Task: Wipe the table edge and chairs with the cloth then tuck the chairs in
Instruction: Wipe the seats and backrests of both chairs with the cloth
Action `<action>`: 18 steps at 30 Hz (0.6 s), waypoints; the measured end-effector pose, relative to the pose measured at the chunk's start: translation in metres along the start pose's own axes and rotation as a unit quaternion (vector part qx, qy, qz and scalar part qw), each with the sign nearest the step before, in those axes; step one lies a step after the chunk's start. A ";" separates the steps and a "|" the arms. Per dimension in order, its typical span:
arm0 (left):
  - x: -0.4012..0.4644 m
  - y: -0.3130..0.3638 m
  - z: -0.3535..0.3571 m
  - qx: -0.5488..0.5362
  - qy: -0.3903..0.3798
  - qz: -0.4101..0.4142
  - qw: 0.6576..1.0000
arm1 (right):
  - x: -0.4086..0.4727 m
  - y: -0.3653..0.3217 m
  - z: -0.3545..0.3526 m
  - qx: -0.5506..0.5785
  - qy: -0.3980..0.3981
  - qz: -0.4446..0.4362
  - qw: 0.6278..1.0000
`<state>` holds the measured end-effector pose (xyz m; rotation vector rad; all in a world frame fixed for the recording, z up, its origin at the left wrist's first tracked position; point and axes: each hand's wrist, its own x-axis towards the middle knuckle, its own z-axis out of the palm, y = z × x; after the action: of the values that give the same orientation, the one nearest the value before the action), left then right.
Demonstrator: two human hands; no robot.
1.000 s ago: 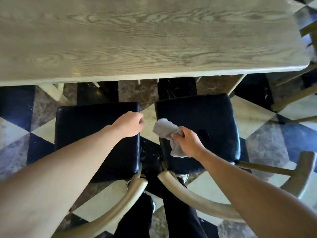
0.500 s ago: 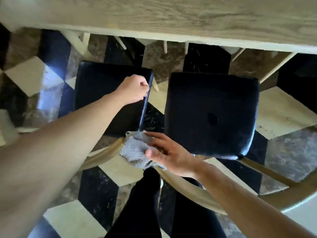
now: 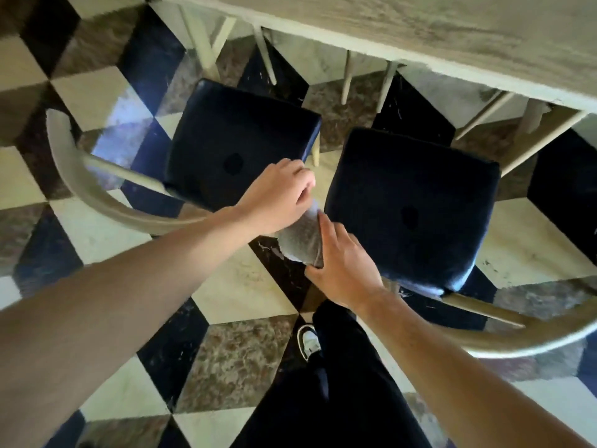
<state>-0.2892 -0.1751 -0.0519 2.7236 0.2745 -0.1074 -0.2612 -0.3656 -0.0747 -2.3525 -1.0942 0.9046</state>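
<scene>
Two chairs with black padded seats stand side by side, pulled out from the wooden table (image 3: 452, 37): the left chair (image 3: 239, 140) and the right chair (image 3: 410, 205). Each has a curved pale wooden backrest toward me. A grey cloth (image 3: 302, 240) hangs in the gap between the seats. My left hand (image 3: 281, 195) pinches its upper end by the left seat's near right corner. My right hand (image 3: 342, 263) grips its lower end beside the right seat's left edge.
The floor is a checkered pattern of black, cream and brown marble tiles (image 3: 245, 286). Pale table and chair legs (image 3: 347, 72) show under the table edge. My dark trouser legs and a shoe (image 3: 310, 344) are between the two backrests.
The view has tilted down and left, with less table showing. My left hand came off the left seat's edge onto the cloth's top. The cloth now stretches between both hands.
</scene>
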 end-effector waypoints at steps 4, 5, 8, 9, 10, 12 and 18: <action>-0.049 0.009 0.019 -0.033 0.066 -0.051 0.996 | -0.041 0.010 -0.004 -0.121 -0.014 -0.015 0.992; -0.059 0.013 0.023 -0.072 0.074 -0.087 0.991 | -0.053 0.013 -0.005 -0.151 -0.017 -0.019 0.988; -0.071 0.020 0.031 -0.199 0.068 -0.215 0.954 | -0.079 0.020 -0.008 -0.210 -0.017 -0.014 0.977; -0.071 0.022 0.032 -0.223 0.072 -0.239 0.942 | -0.082 0.018 -0.008 -0.226 -0.012 -0.010 0.974; -0.068 0.023 0.031 -0.246 0.080 -0.262 0.930 | -0.080 0.014 -0.008 -0.238 -0.009 -0.006 0.971; -0.059 0.026 0.028 -0.288 0.097 -0.307 0.902 | -0.067 -0.002 -0.005 -0.246 -0.003 0.009 0.969; -0.022 0.032 0.022 -0.212 0.053 -0.374 0.901 | -0.003 -0.037 0.006 -0.152 0.032 0.081 0.985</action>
<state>-0.3051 -0.2160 -0.0573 2.0586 1.2114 -0.0947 -0.2862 -0.3453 -0.0564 -2.7334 -1.0914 0.7525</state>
